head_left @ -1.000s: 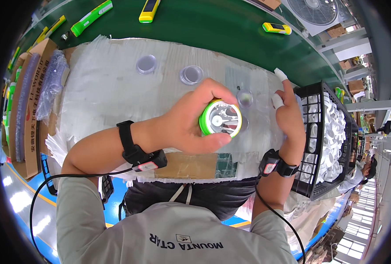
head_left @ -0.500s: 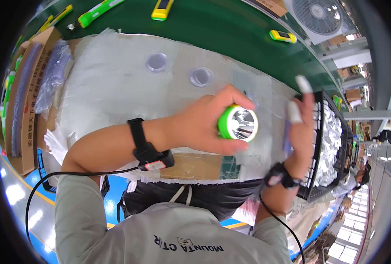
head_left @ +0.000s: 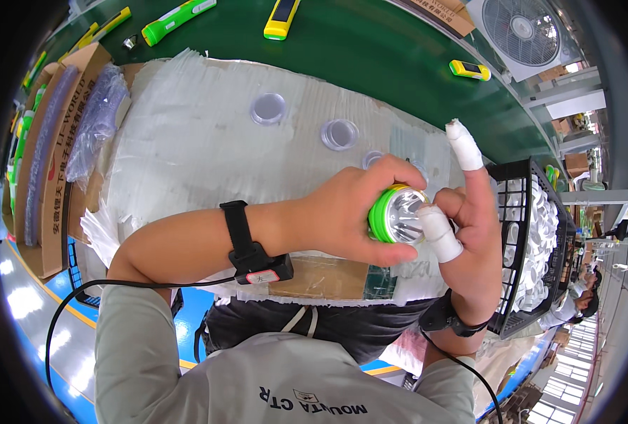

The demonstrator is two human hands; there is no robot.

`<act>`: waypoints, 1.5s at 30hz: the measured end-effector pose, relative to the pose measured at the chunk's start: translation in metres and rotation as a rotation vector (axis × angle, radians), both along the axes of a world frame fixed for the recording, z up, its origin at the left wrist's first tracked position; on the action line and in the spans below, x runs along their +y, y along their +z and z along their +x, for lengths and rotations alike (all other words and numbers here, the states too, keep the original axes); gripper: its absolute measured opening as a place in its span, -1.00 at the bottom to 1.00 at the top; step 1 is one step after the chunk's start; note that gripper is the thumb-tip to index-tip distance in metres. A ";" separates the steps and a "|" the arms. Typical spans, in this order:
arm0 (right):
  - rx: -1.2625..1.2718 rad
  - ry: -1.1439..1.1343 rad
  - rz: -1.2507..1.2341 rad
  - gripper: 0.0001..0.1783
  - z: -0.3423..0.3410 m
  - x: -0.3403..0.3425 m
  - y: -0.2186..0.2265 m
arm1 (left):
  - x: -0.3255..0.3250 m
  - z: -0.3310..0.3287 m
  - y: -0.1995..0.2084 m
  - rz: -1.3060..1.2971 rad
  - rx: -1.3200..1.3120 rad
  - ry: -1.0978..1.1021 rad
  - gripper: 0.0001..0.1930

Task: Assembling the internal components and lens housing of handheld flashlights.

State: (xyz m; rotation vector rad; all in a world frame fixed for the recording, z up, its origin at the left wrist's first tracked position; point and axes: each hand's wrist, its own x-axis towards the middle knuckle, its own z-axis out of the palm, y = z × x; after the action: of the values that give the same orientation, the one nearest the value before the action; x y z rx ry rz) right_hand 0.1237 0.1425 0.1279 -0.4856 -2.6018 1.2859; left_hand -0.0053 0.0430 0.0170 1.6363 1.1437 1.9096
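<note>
- Starting at nine o'clock, we see cardboard boxes [head_left: 35, 184] along the edge of the table [head_left: 370, 56], with a bag of clear wrapped parts [head_left: 95, 120] on top; they lie well apart from our hands.
- Our left hand [head_left: 342, 222] is clamped around the green flashlight head [head_left: 397, 214], thumb below and fingers curled over its rim, the reflector facing up at us near the centre of the view.
- We judge the grip could slip: the hand holds only the smooth round rim, above the white foam sheet [head_left: 208, 155], so a hard push from the other side might twist the flashlight head loose.
- At twelve o'clock of that hand, clear round lenses [head_left: 339, 133] lie on the sheet, near but not touching it.
- Our right hand [head_left: 473, 240] sits just at three o'clock of the flashlight head, its taped thumb pressed on the reflector's edge and its taped forefinger raised; it grips nothing. The tape may dull our feel, so a part could seat crooked.
- At three o'clock, the black basket [head_left: 519, 177] of white parts stands just beside that hand.
</note>
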 end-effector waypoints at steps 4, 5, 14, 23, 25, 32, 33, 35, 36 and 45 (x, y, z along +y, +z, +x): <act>0.003 0.055 0.068 -0.22 -0.006 0.000 -0.003 | -0.007 -0.004 0.001 -0.085 0.028 -0.079 -0.27; -0.001 0.057 0.011 -0.22 -0.007 0.001 -0.004 | -0.006 -0.004 0.001 -0.086 0.029 -0.079 -0.27; -0.198 0.128 -0.257 -0.21 -0.013 0.010 0.006 | 0.003 -0.003 -0.008 -0.054 -0.043 -0.132 -0.42; -0.150 0.146 0.132 -0.29 0.008 0.019 0.005 | -0.001 0.005 -0.014 -0.020 0.024 -0.042 -0.34; -0.149 0.048 0.496 -0.35 0.033 0.029 0.027 | 0.000 0.007 -0.007 -0.031 -0.161 -0.089 -0.41; -0.733 -0.793 0.918 -0.66 0.249 0.188 0.043 | 0.004 0.007 0.003 -0.064 -0.167 -0.085 -0.39; -0.803 -0.811 0.863 -0.65 0.278 0.203 0.029 | 0.006 0.007 0.001 -0.045 -0.159 -0.095 -0.38; -0.864 -0.815 0.800 -0.64 0.288 0.205 0.015 | 0.003 0.006 0.000 -0.056 -0.155 -0.077 -0.38; -0.880 -0.815 0.669 -0.64 0.283 0.201 0.013 | 0.001 0.005 -0.001 -0.060 -0.151 -0.076 -0.38; -0.513 -0.484 0.753 -0.65 0.309 0.209 -0.008 | -0.002 0.001 -0.006 -0.057 -0.176 -0.151 -0.42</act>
State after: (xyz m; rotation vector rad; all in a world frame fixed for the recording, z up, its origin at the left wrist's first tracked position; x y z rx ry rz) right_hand 0.4322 0.3517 0.1195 -1.2865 -2.7989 -0.0052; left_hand -0.0043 0.0411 0.0113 1.4487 0.9665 1.8656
